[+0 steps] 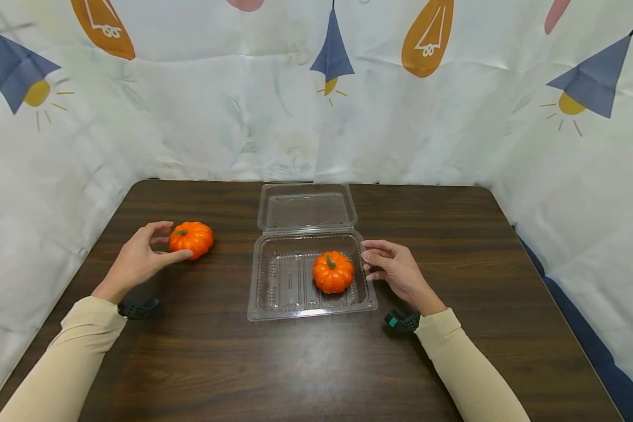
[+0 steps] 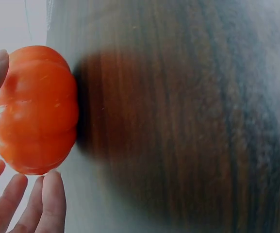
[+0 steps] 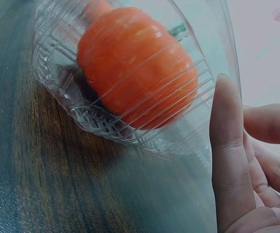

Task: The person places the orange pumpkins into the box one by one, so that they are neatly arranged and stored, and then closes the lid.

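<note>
At the left of the table, my left hand [image 1: 139, 256] pinches a small orange pumpkin [image 1: 191, 239] with a green stem. In the left wrist view the thumb lies against one side of this pumpkin [image 2: 37, 110] and fingertips meet the opposite side. My right hand [image 1: 398, 272] pinches the right rim of a clear plastic clamshell container [image 1: 276, 281], whose lid is folded back. Inside its base, towards the right, sits a second orange pumpkin [image 1: 333, 272]. The right wrist view shows this pumpkin [image 3: 137, 68] through the ribbed wall, with fingers [image 3: 227, 145] at the rim.
The container's lid [image 1: 307, 208] lies flat near the far edge of the dark wooden table [image 1: 306, 369]. A white printed cloth [image 1: 216, 117] hangs behind and along the sides. Dark blue fabric [image 1: 580, 325] shows beyond the right edge.
</note>
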`<act>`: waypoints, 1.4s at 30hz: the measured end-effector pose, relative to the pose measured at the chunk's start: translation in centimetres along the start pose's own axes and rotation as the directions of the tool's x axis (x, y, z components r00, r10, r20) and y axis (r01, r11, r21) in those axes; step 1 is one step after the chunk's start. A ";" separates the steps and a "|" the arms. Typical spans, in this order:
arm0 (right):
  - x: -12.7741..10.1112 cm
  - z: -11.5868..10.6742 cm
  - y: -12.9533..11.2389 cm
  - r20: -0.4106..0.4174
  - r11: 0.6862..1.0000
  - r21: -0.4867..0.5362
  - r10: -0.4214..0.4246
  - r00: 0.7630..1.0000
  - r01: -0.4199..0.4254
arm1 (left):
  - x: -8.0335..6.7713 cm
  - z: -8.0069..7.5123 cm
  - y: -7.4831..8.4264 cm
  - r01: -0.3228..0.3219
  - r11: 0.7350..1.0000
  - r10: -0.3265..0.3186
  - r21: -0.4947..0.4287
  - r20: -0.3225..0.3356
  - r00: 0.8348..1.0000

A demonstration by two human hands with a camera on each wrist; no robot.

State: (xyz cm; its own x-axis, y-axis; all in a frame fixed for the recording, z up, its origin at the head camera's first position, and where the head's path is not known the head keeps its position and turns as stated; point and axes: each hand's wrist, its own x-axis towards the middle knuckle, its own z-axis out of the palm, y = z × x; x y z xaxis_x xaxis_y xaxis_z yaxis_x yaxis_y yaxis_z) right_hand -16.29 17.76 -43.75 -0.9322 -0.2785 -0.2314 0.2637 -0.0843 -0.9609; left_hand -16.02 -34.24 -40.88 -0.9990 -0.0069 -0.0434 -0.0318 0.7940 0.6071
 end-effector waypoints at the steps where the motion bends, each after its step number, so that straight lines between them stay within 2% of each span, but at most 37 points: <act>1: 0.0 0.0 0.0 0.001 1.000 0.000 0.001 1.000 -0.001 | 0.0 0.1 0.0 0.002 1.000 -0.002 0.003 -0.004 1.000; 23: -0.1 0.1 -0.4 0.017 1.000 0.005 -0.005 1.000 0.005 | -0.8 0.5 0.1 0.021 1.000 -0.021 -0.008 -0.002 1.000; 42: -0.3 0.0 -0.2 0.014 1.000 -0.011 0.005 1.000 -0.005 | -1.0 -1.0 2.1 -0.046 0.999 0.046 0.006 -0.054 0.998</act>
State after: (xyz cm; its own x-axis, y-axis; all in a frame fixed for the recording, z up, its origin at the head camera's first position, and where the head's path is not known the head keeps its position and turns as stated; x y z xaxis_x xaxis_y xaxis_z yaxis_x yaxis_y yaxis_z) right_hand -16.03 17.90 -43.44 -0.9273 -0.2923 -0.2339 0.2654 -0.0724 -0.9614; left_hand -15.11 -33.15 -38.80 -0.9996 -0.0032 0.0272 0.0139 0.7969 0.6039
